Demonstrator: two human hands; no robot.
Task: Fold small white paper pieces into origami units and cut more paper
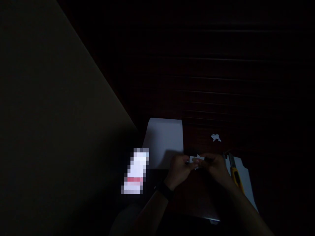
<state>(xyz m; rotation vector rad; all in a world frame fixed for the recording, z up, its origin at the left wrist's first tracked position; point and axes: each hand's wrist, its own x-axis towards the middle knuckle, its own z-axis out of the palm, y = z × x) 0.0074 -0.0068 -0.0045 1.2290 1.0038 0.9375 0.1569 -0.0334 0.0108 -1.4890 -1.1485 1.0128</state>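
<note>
The scene is very dark. My left hand (179, 168) and my right hand (214, 167) meet over a dark wooden table, both pinching a small white piece of paper (196, 160) between their fingertips. A dark band sits on my left wrist (164, 189). A white sheet of paper (164, 139) lies just behind my left hand.
A small folded white paper shape (216, 137) lies on the table beyond my right hand. A yellow utility knife (235, 174) rests on another white sheet (246, 183) at the right. A bright blurred-out patch (136, 171) is left of my hands. A pale wall (49, 114) fills the left.
</note>
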